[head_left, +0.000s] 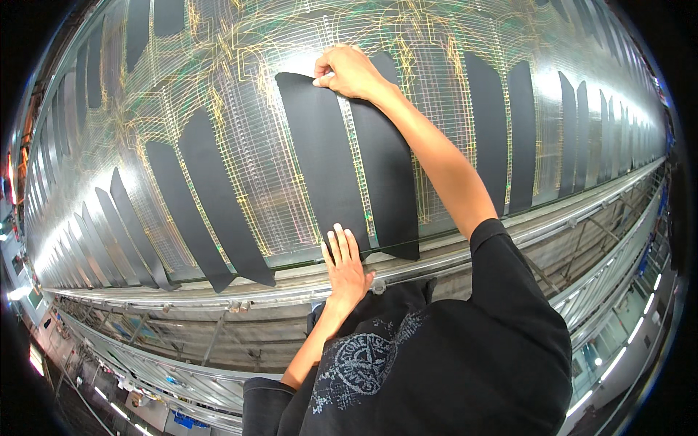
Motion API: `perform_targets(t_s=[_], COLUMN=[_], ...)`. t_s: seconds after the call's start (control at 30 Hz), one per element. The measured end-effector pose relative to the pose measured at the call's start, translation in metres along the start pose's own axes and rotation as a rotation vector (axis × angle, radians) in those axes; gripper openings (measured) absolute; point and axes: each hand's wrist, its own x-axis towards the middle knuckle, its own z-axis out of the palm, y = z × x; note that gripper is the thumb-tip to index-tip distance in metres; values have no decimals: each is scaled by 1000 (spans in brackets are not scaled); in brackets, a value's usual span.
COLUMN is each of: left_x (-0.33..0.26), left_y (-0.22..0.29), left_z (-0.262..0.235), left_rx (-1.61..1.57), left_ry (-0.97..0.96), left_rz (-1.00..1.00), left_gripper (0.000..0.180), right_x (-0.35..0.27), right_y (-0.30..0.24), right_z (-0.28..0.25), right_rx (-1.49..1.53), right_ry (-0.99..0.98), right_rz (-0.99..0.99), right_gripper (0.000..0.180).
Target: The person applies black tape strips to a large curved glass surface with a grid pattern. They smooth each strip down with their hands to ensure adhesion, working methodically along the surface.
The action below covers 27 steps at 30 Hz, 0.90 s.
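A long black cut piece of sheet material (pixel 320 145), perhaps fabric or leather, lies in front of me on a table covered with coloured pattern lines. My right hand (pixel 350 73) is at its far end, thumb and fingers pinched on the upper edge. At the near end, my left hand (pixel 345 263) rests flat on the same piece with fingers stretched out. Just to the right lies a second black piece (pixel 387 174), partly covered by my right forearm. A narrow strip of printed lines shows between the two pieces, and their near ends overhang the table edge.
More black pieces lie in pairs to the left (pixel 211 182) and right (pixel 488 123). The long table (pixel 254 174) shines with glare in places. A metal rail (pixel 269 294) runs along its near edge, against my body, with metal framework (pixel 218 338) below.
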Motion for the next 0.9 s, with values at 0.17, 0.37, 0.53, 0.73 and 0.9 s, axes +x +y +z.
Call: perform_targets(t_s=[0.17, 0.37, 0.53, 0.73, 0.9], left_x=[1, 1, 1, 1, 2], left_y=[2, 3, 5, 6, 5], left_z=[0, -4, -8, -7, -4], left_rx=[29, 76, 68, 93, 86], left_ry=[6, -2, -33, -20, -2], left_rz=[1, 14, -3, 3, 12], left_gripper=[132, 132, 132, 134, 135], right_x=[-2, -4, -5, -6, -10], right_y=[5, 3, 4, 6, 2], right_z=[5, 1, 1, 4, 5], right_rx=[126, 131, 133, 109, 108], right_ry=[13, -6, -2, 20, 28], right_rz=[34, 32, 9, -12, 0], right_gripper=[19, 16, 15, 17, 19])
